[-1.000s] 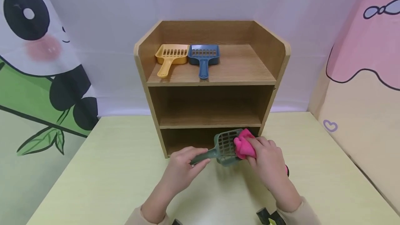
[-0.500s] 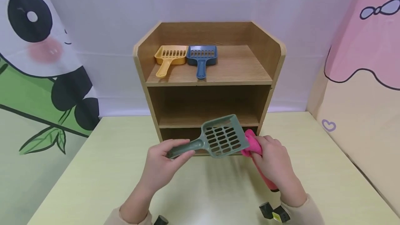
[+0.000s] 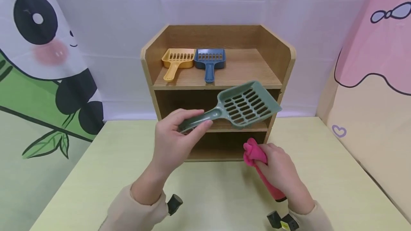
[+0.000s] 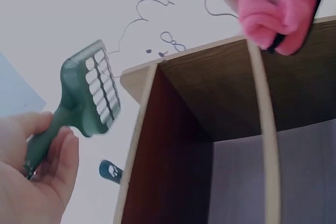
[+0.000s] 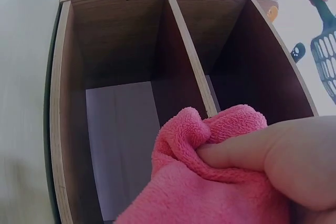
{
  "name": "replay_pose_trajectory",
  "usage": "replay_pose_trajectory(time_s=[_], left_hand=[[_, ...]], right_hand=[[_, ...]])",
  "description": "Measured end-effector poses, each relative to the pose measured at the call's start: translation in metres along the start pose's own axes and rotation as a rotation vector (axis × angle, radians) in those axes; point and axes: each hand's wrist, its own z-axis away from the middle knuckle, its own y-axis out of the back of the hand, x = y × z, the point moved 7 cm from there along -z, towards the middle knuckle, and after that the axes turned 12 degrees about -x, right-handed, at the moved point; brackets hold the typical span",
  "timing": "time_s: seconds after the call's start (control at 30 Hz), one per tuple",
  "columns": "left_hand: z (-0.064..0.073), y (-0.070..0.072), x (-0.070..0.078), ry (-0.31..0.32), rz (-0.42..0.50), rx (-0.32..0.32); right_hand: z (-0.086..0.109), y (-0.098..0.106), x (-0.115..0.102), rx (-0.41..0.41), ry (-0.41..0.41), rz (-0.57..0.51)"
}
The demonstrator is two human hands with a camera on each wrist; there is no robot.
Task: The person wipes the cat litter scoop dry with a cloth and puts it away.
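Note:
My left hand (image 3: 174, 140) grips the handle of a grey-green slotted litter scoop (image 3: 247, 105). The scoop is raised in front of the shelf's middle compartment, its head pointing right. In the left wrist view, fingers and thumb wrap the scoop's handle (image 4: 47, 140). Lower down on the right, my right hand (image 3: 279, 165) holds a bunched pink cloth (image 3: 255, 154), whose tail hangs toward the wrist. The right wrist view has the fuzzy cloth (image 5: 205, 192) close up, a finger pressed into its folds. Scoop and cloth are apart.
A wooden shelf unit (image 3: 212, 87) stands at the back of the pale table (image 3: 128, 159). On its top lie a yellow scoop (image 3: 177, 60) and a blue scoop (image 3: 209, 60), side by side. Behind hangs a white sheet (image 3: 122, 45) with printed cartoon figures.
The green scoop, at first against the pink cloth, has moved away from it and risen with my left hand, its slotted face turning toward the head camera. My right hand stays low with the cloth.

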Motion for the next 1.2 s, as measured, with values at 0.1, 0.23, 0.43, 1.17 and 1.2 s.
replay_pose_trajectory(time_s=[0.1,0.23,0.43,1.17,1.2], left_hand=[[-0.012,-0.003,0.008,-0.038,-0.074,0.067],[-0.023,-0.008,0.014,-0.072,-0.188,0.128],[-0.040,-0.019,0.023,-0.090,-0.339,0.154],[-0.051,-0.060,0.046,-0.007,-0.075,-0.172],[-0.052,-0.061,0.047,-0.033,-0.091,-0.167]], right_hand=[[0.000,-0.002,0.000,-0.018,-0.014,-0.017],[0.001,-0.004,0.000,-0.042,-0.021,-0.033],[0.001,-0.006,-0.001,-0.036,-0.012,-0.024],[0.000,-0.007,-0.004,-0.019,0.024,-0.027],[0.000,-0.007,-0.004,-0.018,0.027,-0.029]])
